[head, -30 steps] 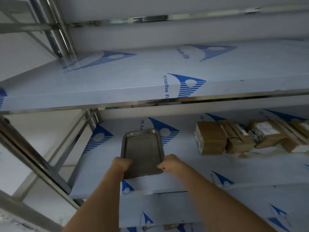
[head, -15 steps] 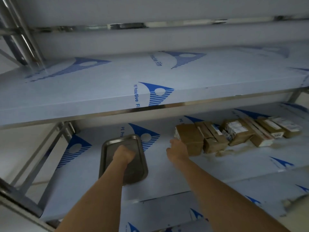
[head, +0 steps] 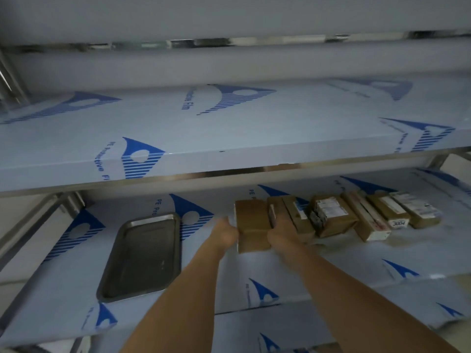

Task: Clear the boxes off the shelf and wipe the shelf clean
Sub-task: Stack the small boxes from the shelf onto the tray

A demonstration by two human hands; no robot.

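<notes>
Film-wrapped steel shelf (head: 318,266): a row of cardboard boxes (head: 362,215) is lined up along the back. Leftmost box (head: 251,226) is clamped between left hand (head: 225,231) and right hand (head: 281,231), fingers curled on its sides, likely for lifting clear. Metal tray (head: 141,256) is parked left, probably as the drop-off.

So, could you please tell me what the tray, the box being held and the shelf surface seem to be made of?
The grey rectangular tray looks like brushed stainless steel: dull sheen, rolled rim. The brown box between both hands looks like plain matt cardboard. The pale blue shelf surface carries plastic film printed "PE Protective Film", probably over shiny metal, judging by the bare metal edge.
</notes>
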